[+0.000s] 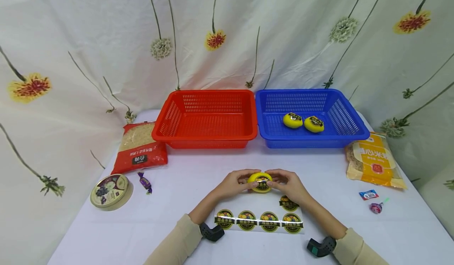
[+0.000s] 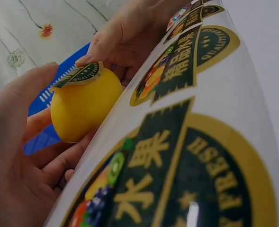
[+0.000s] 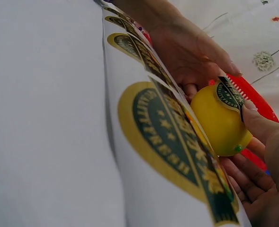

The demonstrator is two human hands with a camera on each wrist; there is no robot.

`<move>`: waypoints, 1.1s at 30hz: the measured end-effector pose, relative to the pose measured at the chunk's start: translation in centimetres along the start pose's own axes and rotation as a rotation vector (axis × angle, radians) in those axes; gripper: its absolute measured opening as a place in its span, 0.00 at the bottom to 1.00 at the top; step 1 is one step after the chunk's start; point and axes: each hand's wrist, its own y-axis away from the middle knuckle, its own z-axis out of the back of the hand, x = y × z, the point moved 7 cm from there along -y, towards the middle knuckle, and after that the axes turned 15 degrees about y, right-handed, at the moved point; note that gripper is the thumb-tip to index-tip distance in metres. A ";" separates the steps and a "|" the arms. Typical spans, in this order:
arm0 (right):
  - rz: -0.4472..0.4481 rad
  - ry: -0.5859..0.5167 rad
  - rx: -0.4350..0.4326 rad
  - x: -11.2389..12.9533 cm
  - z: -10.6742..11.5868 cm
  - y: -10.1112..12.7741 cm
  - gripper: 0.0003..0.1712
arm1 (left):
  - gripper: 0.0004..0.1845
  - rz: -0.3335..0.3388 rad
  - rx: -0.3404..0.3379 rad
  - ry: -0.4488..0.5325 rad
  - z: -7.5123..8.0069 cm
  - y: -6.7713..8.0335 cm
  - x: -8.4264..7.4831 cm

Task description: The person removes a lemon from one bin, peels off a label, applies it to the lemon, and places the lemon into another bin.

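Note:
Both hands hold a yellow lemon (image 1: 253, 176) over the far edge of a white sticker sheet (image 1: 244, 202). A round black-and-gold fruit sticker (image 1: 263, 183) lies across the lemon's upper side, and its edge lifts slightly in the left wrist view. My left hand (image 1: 231, 185) curls its fingers round the lemon from the left, its thumb near the sticker's end. From the other side my right hand (image 1: 293, 187) grips the lemon, with its thumb (image 3: 258, 118) pressing on the sticker. Several stickers remain on the sheet, one of them partly behind the right hand.
Behind stand a red basket (image 1: 205, 143) and a blue basket (image 1: 312, 142) holding two stickered lemons (image 1: 293, 121). Left are a red grain bag (image 1: 140, 146), a round tin (image 1: 110, 192) and a purple candy (image 1: 145, 183). Right are a yellow bag (image 1: 376, 160), a small packet (image 1: 368, 195) and a lollipop (image 1: 376, 208).

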 end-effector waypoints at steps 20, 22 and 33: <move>0.062 -0.073 0.086 -2.9 -0.8 -1.0 0.20 | 0.22 0.011 0.000 0.073 0.4 -0.3 1.0; 0.073 -0.076 0.096 -3.3 -0.9 -1.1 0.21 | 0.22 0.008 0.002 0.074 0.5 -0.2 0.9; 0.298 -0.017 -0.034 1.3 1.0 0.2 0.20 | 0.22 0.001 0.014 0.145 -0.1 0.4 -1.3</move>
